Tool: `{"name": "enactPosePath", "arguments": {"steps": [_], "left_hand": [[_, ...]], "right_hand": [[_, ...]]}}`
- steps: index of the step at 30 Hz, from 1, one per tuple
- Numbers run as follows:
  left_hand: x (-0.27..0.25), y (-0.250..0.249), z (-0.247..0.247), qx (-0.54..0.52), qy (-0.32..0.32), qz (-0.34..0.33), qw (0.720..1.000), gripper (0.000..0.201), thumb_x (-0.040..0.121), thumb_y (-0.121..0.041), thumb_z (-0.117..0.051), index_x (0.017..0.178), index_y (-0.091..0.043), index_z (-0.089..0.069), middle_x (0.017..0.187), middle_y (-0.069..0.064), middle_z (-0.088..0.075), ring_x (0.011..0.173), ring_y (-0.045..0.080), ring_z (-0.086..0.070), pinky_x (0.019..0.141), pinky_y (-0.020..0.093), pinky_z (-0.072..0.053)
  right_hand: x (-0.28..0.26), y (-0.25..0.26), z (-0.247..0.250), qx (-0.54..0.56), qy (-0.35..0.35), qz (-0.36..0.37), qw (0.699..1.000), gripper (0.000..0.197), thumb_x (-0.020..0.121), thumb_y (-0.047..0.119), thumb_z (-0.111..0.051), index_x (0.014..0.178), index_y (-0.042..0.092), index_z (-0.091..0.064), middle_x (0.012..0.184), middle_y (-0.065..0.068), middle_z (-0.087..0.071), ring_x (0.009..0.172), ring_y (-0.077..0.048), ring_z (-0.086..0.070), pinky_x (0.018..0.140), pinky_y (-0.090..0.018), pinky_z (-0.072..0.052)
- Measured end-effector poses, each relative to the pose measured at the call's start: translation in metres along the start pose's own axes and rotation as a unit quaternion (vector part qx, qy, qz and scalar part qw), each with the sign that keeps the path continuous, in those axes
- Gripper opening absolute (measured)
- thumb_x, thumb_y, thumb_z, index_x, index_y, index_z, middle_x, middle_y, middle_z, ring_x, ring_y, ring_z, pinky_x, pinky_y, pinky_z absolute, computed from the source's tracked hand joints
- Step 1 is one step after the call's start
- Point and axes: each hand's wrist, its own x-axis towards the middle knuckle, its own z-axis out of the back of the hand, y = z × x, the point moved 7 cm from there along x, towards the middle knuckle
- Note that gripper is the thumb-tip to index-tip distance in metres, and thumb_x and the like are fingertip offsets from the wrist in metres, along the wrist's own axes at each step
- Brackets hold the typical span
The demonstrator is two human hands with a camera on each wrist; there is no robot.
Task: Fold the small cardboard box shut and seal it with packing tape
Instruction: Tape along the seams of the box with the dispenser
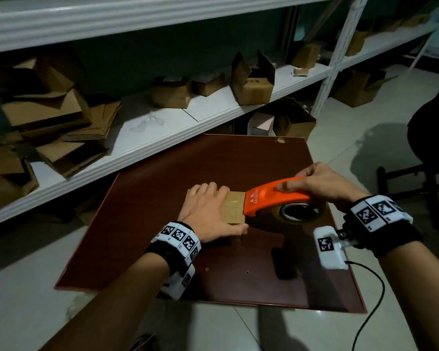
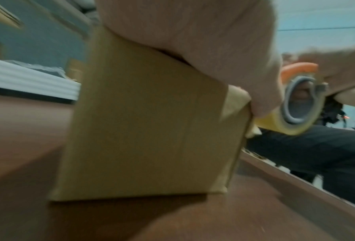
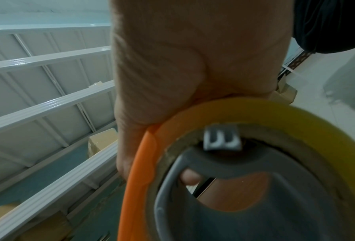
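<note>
A small closed cardboard box (image 1: pixel 235 210) stands on a dark red-brown board (image 1: pixel 162 198); its near side fills the left wrist view (image 2: pixel 147 130). My left hand (image 1: pixel 208 211) lies over the box's top, fingers across the far edge and thumb along the near edge, gripping it. My right hand (image 1: pixel 322 182) grips an orange tape dispenser (image 1: pixel 271 196) holding a roll of yellowish packing tape (image 2: pixel 283 125). The dispenser's front edge rests on the box's right top edge. In the right wrist view the orange frame (image 3: pixel 139 171) and tape roll (image 3: pixel 254 110) sit under my palm.
White metal shelving (image 1: pixel 162 127) stands behind the board, loaded with flattened cartons (image 1: pixel 61 122) and several small boxes (image 1: pixel 251 84). A dark stool (image 1: pixel 416 188) and a person in dark clothes are at the right. A black cable (image 1: pixel 373 307) trails over the pale tiled floor.
</note>
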Motion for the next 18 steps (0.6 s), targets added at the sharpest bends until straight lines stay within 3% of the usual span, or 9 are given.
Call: {"name": "enactPosePath", "arguments": {"steps": [3, 6, 10, 13, 16, 18], "left_hand": [[0.0, -0.007, 0.001, 0.005, -0.002, 0.004, 1.0, 0.098, 0.066, -0.088, -0.049, 0.132, -0.016, -0.051, 0.124, 0.001, -0.052, 0.116, 0.024, -0.05, 0.11, 0.039, -0.037], [0.003, -0.006, 0.001, 0.023, 0.009, 0.007, 1.0, 0.092, 0.066, -0.081, -0.049, 0.13, -0.014, -0.05, 0.127, 0.005, -0.054, 0.116, 0.027, -0.051, 0.109, 0.044, -0.037], [0.003, 0.01, -0.002, 0.03, 0.008, 0.022, 0.999, 0.093, 0.073, -0.077, -0.048, 0.15, -0.026, -0.037, 0.137, 0.005, -0.054, 0.125, 0.029, -0.051, 0.111, 0.051, -0.033], [0.001, 0.017, -0.002, 0.031, 0.016, 0.022, 0.999, 0.089, 0.072, -0.076, -0.048, 0.148, -0.029, -0.039, 0.136, 0.004, -0.053, 0.126, 0.028, -0.049, 0.114, 0.05, -0.031], [0.001, 0.017, -0.002, 0.014, 0.015, 0.019, 1.0, 0.089, 0.072, -0.074, -0.053, 0.147, -0.028, -0.042, 0.14, 0.005, -0.052, 0.135, 0.028, -0.045, 0.125, 0.051, -0.02], [0.0, 0.015, -0.003, -0.001, 0.007, 0.008, 1.0, 0.088, 0.076, -0.068, -0.056, 0.15, -0.024, -0.04, 0.151, 0.009, -0.047, 0.149, 0.029, -0.034, 0.131, 0.05, -0.01]], "right_hand": [[0.0, 0.002, -0.006, 0.003, 0.016, 0.002, 1.0, 0.046, 0.073, 0.045, -0.087, 0.081, 0.001, -0.077, 0.068, -0.007, -0.073, 0.058, -0.013, -0.066, 0.061, -0.027, -0.051], [-0.002, 0.008, -0.019, 0.015, 0.049, 0.008, 0.999, 0.042, 0.07, 0.049, -0.087, 0.073, 0.009, -0.075, 0.065, -0.007, -0.07, 0.056, -0.016, -0.063, 0.06, -0.028, -0.049], [-0.002, 0.017, -0.038, -0.012, 0.064, 0.009, 0.998, 0.034, 0.078, 0.047, -0.084, 0.079, 0.014, -0.078, 0.074, -0.004, -0.077, 0.065, -0.017, -0.07, 0.072, -0.034, -0.055], [-0.001, 0.02, -0.047, -0.031, 0.064, -0.003, 0.997, 0.033, 0.083, 0.048, -0.079, 0.092, 0.016, -0.077, 0.092, -0.006, -0.078, 0.084, -0.022, -0.073, 0.08, -0.036, -0.056], [-0.001, 0.019, -0.053, -0.059, 0.051, -0.034, 0.996, 0.06, 0.077, 0.066, -0.075, 0.108, 0.016, -0.067, 0.103, -0.004, -0.069, 0.093, -0.02, -0.066, 0.074, -0.032, -0.048], [0.0, 0.019, -0.057, -0.066, 0.056, -0.035, 0.996, 0.082, 0.058, 0.083, -0.072, 0.102, 0.014, -0.069, 0.098, -0.004, -0.072, 0.091, -0.02, -0.068, 0.076, -0.033, -0.05]]}}
